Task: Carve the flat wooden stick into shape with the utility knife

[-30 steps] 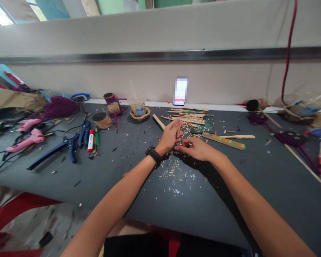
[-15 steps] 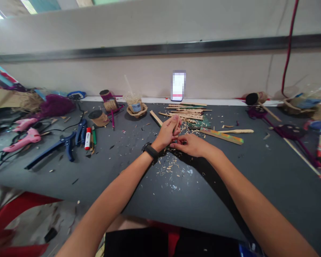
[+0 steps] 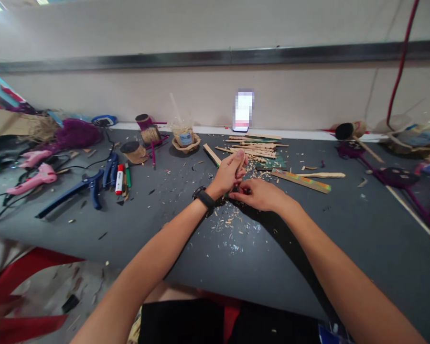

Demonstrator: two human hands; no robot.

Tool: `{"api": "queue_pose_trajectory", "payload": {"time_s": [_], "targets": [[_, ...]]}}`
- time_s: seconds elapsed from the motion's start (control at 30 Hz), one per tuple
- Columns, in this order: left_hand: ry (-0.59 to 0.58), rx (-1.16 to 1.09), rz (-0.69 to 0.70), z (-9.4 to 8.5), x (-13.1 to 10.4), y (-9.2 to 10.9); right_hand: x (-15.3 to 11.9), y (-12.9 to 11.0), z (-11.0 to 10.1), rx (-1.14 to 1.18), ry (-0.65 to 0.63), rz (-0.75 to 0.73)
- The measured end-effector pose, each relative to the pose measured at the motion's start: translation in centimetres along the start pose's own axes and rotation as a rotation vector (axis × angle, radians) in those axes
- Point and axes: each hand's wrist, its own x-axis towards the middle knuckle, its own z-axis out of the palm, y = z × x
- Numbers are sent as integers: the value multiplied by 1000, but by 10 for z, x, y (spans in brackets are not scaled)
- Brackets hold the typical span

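At the middle of the grey table, my left hand (image 3: 230,174) is closed, thumb up, with a dark watch on its wrist. What it grips is mostly hidden by the fingers. My right hand (image 3: 258,193) sits just beside it, lower and to the right, its fingers curled around something too small and covered to name. Pale wood shavings (image 3: 232,220) are scattered beneath and around both hands. Behind them lies a pile of thin carved wooden sticks (image 3: 265,147). A flat wooden strip (image 3: 212,155) rests left of the pile.
A multicoloured strip (image 3: 303,181) and a pale wooden stick (image 3: 326,175) lie at right. Leftward are a red marker (image 3: 119,179), a blue cutter (image 3: 71,192), a pink glue gun (image 3: 36,179) and twine spools. A plastic cup (image 3: 183,134) and a phone (image 3: 243,111) stand at the back.
The view has shifted slightly, so the table's things appear a little further right. Both hands stay close together in almost the same pose.
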Motion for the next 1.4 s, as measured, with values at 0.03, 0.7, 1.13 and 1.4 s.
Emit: {"api": "queue_pose_trajectory", "payload": {"time_s": [0.03,0.7,1.13,1.4], "targets": [[23,-24,-10,-1,1,1,0,1,0,18,7,-18],[53,-278,-59,-8,-1,22,-19,3,-3,-28,117,-38],[-54,-259,-114,-2,-5,14,-18,2,-1,-12,154,-10],[-94,-162,-133,0,-4,11,-16,4,2,-78,128,-69]]}}
